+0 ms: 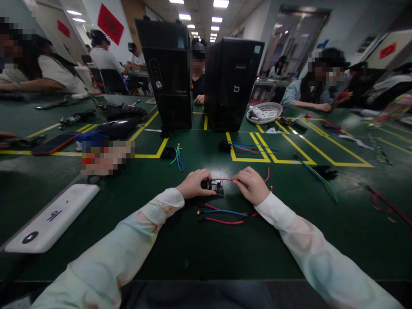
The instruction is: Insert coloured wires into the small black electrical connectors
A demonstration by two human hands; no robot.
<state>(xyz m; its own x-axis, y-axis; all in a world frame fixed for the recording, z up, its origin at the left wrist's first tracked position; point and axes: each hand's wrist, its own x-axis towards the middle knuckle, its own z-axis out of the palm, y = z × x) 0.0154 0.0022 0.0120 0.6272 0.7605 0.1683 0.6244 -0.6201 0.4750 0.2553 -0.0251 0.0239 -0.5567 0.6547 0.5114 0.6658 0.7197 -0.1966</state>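
My left hand (195, 183) grips a small black plastic part with an open frame (219, 189) just above or on the green tabletop, thumb at its near side and fingers at its far side. Between thumb and fingers of my right hand (251, 184) is a red wire (222, 179), whose left end reaches the top of the black part. Whether that end sits inside the part I cannot tell. Closer to me lie several loose wires, among them a blue wire (222, 211) and a red wire (225, 222).
Two black computer towers (169, 77) (236, 81) stand ahead. More wires with black parts (178, 156) lie beyond my hands. A white power bank-like box (54, 219) is at left, a white basket (264, 112) at back right. Yellow tape (251, 160) marks the table (161, 257). People sit around.
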